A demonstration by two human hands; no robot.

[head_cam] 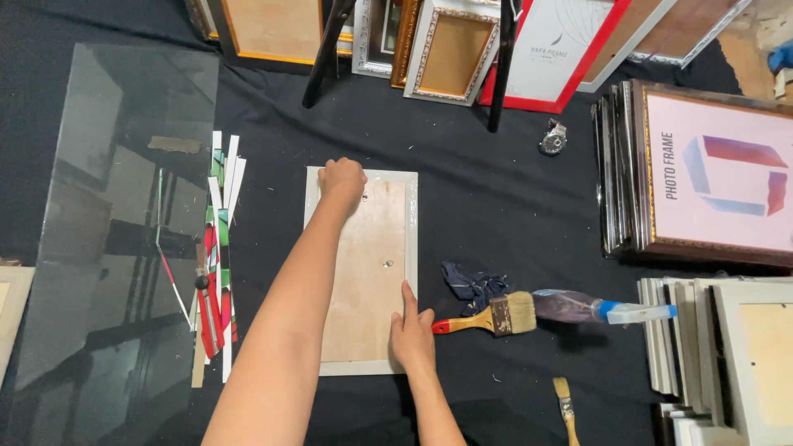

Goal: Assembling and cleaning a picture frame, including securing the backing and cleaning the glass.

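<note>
Plywood backing faced up in a pale picture frame [361,268] lying flat on the black cloth [496,215].

The left hand [342,178] was closed in a fist at the frame's top edge, gripping nothing I could make out; the right hand [412,334] lay flat with its forefinger pressing the right rail. Even pressure at both points would likely keep the backing seated. The glass sheet [116,223] lay well apart on the left; the brush [496,316] lay just beside the right hand, crowding that side.

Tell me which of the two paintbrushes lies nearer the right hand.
The wide brush with the red-and-orange handle, just beside the right hand. The small plain-handled brush lies lower, farther away.
</note>
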